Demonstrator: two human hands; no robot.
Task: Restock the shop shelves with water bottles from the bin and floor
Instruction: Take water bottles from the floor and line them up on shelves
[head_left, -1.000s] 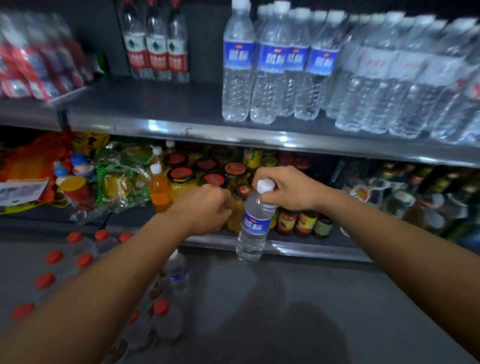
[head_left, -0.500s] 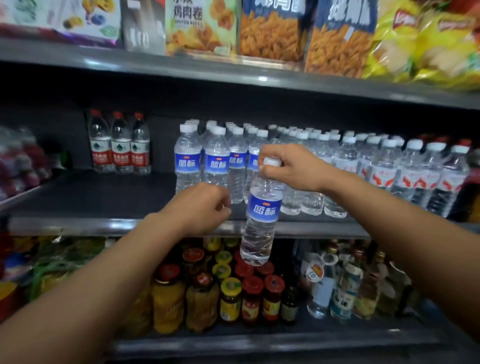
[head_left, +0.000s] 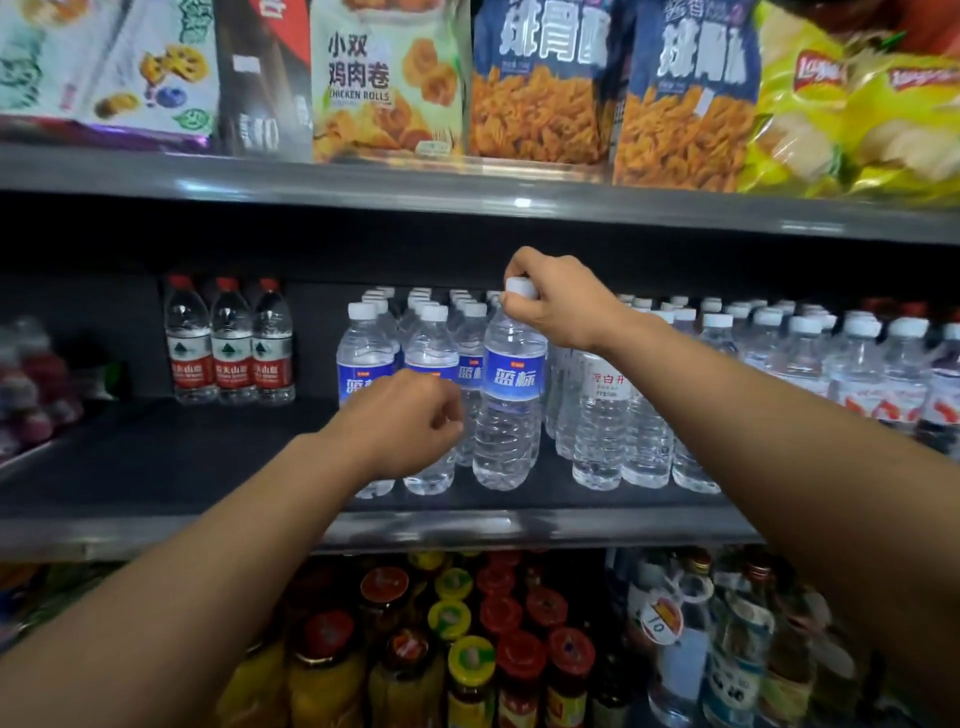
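Observation:
My right hand (head_left: 558, 301) grips the white cap of a clear water bottle with a blue label (head_left: 511, 395). The bottle stands upright at the front of the middle shelf (head_left: 156, 467), right of two rows of the same blue-label bottles (head_left: 366, 358). Whether its base touches the shelf I cannot tell. My left hand (head_left: 405, 421) hovers with curled fingers in front of those rows and holds nothing.
Three red-label bottles (head_left: 228, 343) stand at the back left of the shelf, with bare shelf in front of them. White-cap bottles (head_left: 779, 353) fill the right side. Snack bags (head_left: 535, 83) sit on the shelf above, jars (head_left: 493, 623) on the one below.
My right hand has lifted the bottle from floor level up to the middle shelf and moved it in beside the blue-label rows. My left hand rose with it, still curled.

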